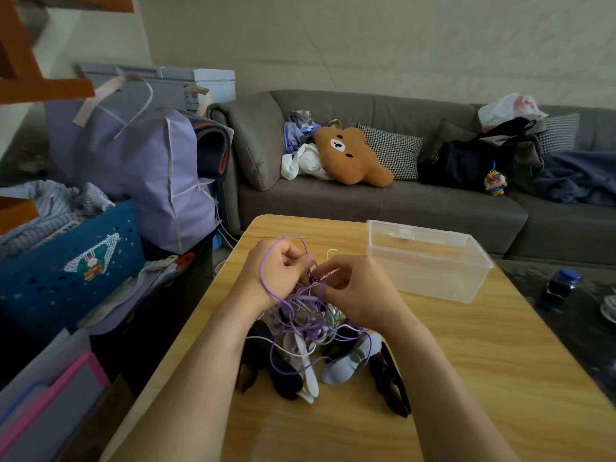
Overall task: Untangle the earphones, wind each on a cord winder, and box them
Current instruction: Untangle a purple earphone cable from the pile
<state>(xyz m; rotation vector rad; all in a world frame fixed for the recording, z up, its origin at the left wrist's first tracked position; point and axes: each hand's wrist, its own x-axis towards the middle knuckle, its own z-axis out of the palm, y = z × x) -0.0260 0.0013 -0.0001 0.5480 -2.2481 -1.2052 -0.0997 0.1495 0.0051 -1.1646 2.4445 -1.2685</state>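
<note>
- I see my left hand (281, 271) curled, its grip closed on a purple cord (266, 261) that loops over the back of that hand.
- My right hand (358, 288) pinches strands just beside it, fingers bent tight.
- The tangle of earphones (306, 315) hangs from both grips down to the tabletop (466, 378), onto the cord winders (340, 365).
- The clear box (430, 261) sits right of my hands, apart.
</note>
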